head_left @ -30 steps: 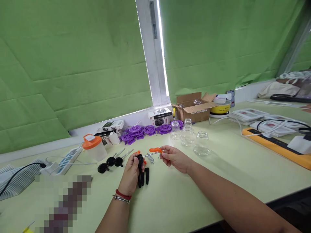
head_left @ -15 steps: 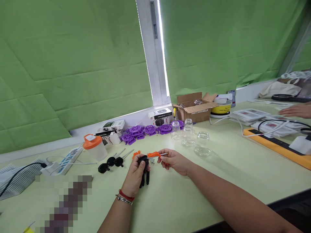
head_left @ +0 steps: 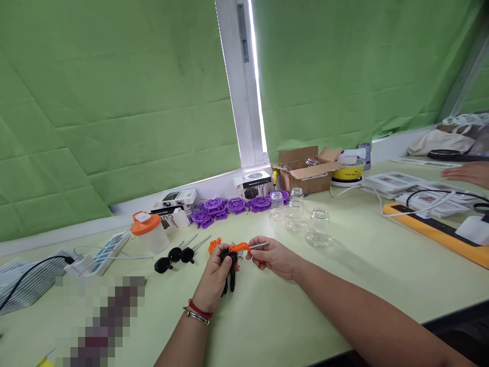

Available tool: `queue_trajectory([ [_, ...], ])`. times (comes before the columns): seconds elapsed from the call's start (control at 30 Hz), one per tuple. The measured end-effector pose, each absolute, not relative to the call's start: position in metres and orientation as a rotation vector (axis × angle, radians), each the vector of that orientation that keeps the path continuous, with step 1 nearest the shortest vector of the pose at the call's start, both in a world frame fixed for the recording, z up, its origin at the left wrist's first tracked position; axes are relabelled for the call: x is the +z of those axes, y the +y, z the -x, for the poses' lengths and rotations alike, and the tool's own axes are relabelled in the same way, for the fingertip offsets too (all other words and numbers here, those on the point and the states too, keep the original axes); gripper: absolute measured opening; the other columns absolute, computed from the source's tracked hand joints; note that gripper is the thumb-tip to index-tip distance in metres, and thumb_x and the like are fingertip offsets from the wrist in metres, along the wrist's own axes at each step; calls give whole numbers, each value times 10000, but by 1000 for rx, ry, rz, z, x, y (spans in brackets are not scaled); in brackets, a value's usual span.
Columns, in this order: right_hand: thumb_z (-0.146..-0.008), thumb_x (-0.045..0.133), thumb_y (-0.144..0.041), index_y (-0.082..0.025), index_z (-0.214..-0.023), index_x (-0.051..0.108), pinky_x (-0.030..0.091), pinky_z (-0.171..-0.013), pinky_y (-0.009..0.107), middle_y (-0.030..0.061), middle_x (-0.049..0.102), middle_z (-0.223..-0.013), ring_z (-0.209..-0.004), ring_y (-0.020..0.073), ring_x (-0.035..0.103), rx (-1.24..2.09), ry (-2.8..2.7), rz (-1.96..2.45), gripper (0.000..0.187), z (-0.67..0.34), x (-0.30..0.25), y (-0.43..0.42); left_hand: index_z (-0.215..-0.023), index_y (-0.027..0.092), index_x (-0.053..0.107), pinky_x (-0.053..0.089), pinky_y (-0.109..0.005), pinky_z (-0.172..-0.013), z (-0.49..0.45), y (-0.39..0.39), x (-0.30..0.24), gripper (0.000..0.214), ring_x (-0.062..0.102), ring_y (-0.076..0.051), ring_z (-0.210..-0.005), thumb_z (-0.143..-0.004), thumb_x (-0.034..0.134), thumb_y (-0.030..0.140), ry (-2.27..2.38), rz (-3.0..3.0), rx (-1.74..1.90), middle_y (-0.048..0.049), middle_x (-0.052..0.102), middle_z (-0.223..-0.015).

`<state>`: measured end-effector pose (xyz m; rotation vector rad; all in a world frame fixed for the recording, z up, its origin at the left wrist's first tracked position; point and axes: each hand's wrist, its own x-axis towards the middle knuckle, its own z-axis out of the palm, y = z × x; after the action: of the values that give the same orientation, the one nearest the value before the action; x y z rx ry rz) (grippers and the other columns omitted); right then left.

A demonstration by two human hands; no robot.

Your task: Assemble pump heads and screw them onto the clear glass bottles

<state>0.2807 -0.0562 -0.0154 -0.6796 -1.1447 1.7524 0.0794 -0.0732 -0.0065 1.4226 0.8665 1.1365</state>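
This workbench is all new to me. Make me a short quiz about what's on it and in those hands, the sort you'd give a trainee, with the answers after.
1. True or false: the left hand holds a black part.
2. How many black knobs with metal rods lie on the table to the left of that hand?
3. What colour is the curved piece between the left hand and the right hand?
A) purple
B) orange
C) yellow

Key: 1. True. 2. Three. 3. B.
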Motion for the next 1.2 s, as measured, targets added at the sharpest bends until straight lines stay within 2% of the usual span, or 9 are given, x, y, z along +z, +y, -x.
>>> queue_trajectory([
  [0.63, -552, 850, -359, -177, -888, 589, 301, -507, 235, -16, 630, -658, -516, 75, 468, 1743, -1113, 748, 463, -273, -12, -62, -1102, 196, 412, 395, -285, -732, -82, -78, 0, 417, 549, -146, -718, -835, 541, 489, 885, -1502, 1048, 2, 610, -746],
  [1.2, -565, 843, -343, -171, -896, 587, 303, -498, 228, -26, 613, -640, -516, 73, 470, 1744, -1122, 743, 452, -270, -17, -61, -1107, 188, 408, 407, -298, -749, -85, -79, 1, 429, 544, -142, -718, -825, 556, 476, 847, -1494, 1036, -9, 589, -787],
])
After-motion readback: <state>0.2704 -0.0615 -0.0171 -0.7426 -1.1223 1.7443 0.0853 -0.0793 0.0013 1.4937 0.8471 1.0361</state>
